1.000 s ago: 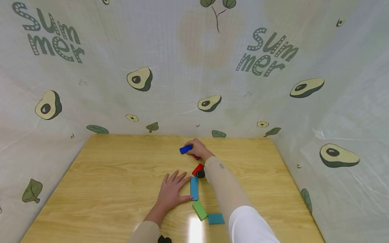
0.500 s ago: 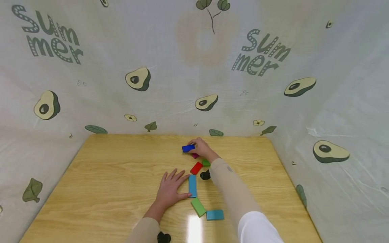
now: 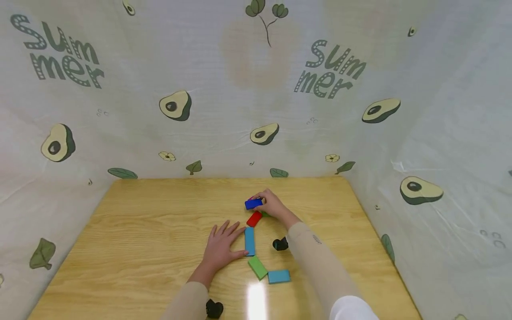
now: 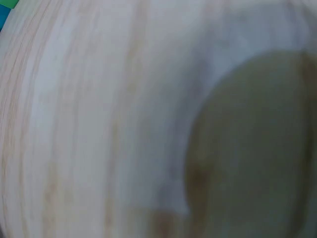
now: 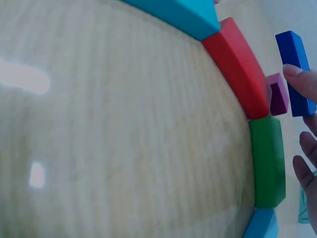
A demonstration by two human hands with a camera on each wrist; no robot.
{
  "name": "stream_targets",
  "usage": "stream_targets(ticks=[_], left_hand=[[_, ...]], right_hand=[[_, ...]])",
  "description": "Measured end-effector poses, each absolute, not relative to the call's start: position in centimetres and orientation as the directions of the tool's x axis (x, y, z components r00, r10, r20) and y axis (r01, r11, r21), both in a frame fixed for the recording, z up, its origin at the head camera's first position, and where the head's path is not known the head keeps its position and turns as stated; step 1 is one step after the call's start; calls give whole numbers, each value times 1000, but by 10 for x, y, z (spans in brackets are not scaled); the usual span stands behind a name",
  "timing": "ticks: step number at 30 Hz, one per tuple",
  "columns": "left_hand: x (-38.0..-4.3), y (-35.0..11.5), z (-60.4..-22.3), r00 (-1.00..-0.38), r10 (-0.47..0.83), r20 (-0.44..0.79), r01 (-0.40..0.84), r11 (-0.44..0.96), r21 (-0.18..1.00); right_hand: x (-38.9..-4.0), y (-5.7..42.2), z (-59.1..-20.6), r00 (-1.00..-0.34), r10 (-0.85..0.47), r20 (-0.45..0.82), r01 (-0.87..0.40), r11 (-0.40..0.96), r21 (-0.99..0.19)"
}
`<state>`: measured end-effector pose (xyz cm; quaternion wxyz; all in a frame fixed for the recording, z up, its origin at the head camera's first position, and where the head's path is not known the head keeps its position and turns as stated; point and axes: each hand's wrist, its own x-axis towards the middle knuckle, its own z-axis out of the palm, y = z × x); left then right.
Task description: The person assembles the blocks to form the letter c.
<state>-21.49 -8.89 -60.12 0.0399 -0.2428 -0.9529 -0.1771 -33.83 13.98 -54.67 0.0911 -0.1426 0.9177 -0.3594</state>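
Note:
My right hand (image 3: 273, 206) pinches a dark blue block (image 3: 253, 204) between thumb and fingers, just beyond the red block (image 3: 254, 219). In the right wrist view a magenta block (image 5: 278, 94) shows between the red block and the held one. A green block (image 5: 267, 161) meets the red one's end, and another light blue block (image 5: 262, 225) follows it. My left hand (image 3: 221, 249) lies on the table with fingers spread, thumb and index fingertip at the left side of a light blue block (image 3: 250, 242). The left wrist view shows mostly blurred table.
Nearer me, a light green block (image 3: 258, 267) and a light blue block (image 3: 279, 276) continue the curved row. Black wrist cameras (image 3: 214, 309) sit under both forearms. Patterned white cloth (image 3: 216, 146) rises behind and beside the wooden table (image 3: 140, 249).
My right hand has brought the dark blue block rightward and nearer the red block. My left hand keeps its place beside the light blue block. The head view has shifted slightly.

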Motion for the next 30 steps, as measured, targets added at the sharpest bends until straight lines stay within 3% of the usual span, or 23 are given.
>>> stream_targets(ticks=[8, 30], left_hand=[[-221, -87, -605, -892, 438, 112, 450, 840, 304], [-215, -87, -597, -882, 450, 141, 471, 825, 314]], right_hand=[[-317, 162, -551, -954, -297, -36, -187, 686, -703], [-238, 214, -541, -956, -280, 91, -256, 637, -727]])
